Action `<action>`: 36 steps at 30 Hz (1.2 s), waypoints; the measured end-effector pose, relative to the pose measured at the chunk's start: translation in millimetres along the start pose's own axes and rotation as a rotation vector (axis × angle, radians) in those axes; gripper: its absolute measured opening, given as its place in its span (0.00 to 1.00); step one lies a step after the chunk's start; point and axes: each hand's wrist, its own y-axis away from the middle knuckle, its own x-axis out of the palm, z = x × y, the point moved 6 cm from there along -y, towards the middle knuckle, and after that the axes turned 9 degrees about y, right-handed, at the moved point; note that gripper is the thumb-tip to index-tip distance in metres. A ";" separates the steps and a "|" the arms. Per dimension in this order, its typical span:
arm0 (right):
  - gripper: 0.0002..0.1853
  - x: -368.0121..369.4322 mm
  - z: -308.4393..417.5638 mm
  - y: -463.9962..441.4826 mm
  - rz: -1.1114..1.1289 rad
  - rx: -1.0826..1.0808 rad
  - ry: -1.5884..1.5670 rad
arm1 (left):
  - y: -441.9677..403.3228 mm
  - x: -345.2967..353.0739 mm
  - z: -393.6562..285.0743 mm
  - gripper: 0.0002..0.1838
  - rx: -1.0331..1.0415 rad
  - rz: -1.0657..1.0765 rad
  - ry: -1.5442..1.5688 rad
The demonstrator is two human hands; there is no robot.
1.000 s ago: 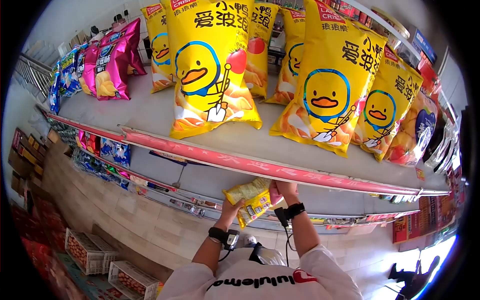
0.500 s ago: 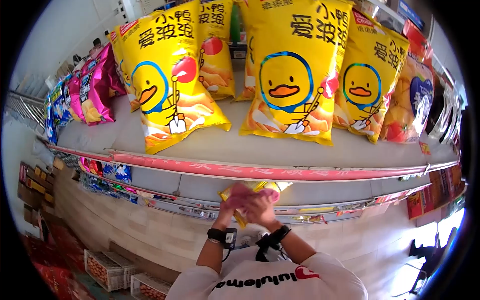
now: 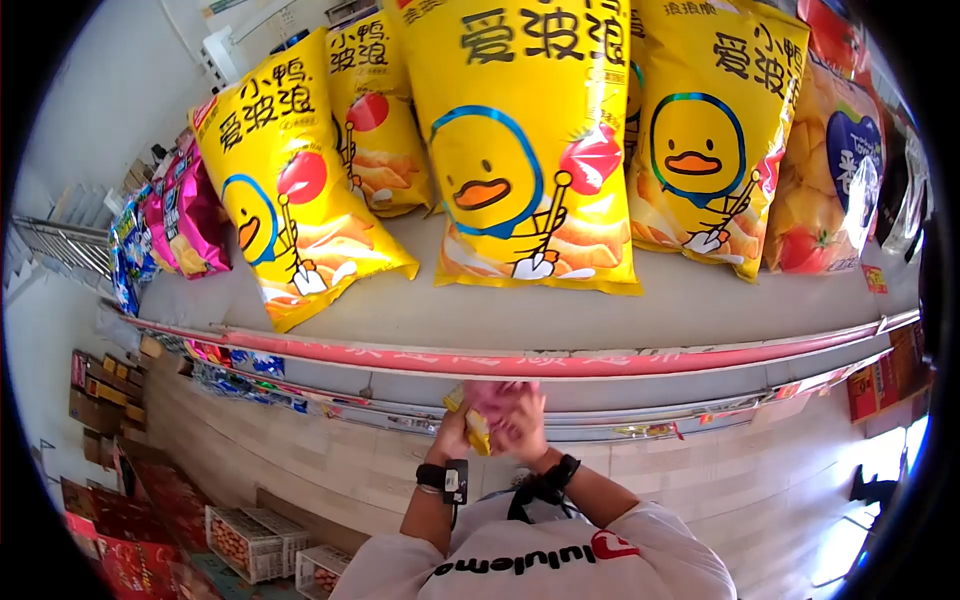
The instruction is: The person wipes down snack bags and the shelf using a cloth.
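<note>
Below the red-edged top shelf, my left hand (image 3: 452, 438) is closed on the side of a yellow bag (image 3: 479, 432), which is mostly covered. A pink cloth (image 3: 500, 398) lies over the bag, with my right hand (image 3: 524, 424) closed on it at the bag's right side. Above my hands, large yellow snack bags with a duck picture stand on the top shelf, one (image 3: 530, 170) in the middle and another (image 3: 290, 190) leaning at its left.
Pink bags (image 3: 185, 215) and blue bags (image 3: 130, 250) stand at the shelf's left end. A tomato-pictured bag (image 3: 825, 180) is at the right. White crates (image 3: 275, 545) sit on the floor at lower left. The red shelf edge (image 3: 480, 362) runs just above my hands.
My right hand has moved with the pink cloth from the bag's right end onto the bag. The view has shifted, so the shelf bags appear further left.
</note>
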 end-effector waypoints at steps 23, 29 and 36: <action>0.03 -67.2 -114.3 18.6 0.064 0.790 -0.030 | 64.9 23.7 -51.8 0.16 0.163 -0.069 0.160; 0.14 -87.7 -102.6 23.6 -0.103 0.540 -0.008 | 46.4 40.6 -80.6 0.17 0.110 -0.131 0.026; 0.16 -115.1 -114.1 41.9 -0.192 0.630 -0.021 | 23.6 110.4 -122.5 0.17 0.347 0.240 -0.366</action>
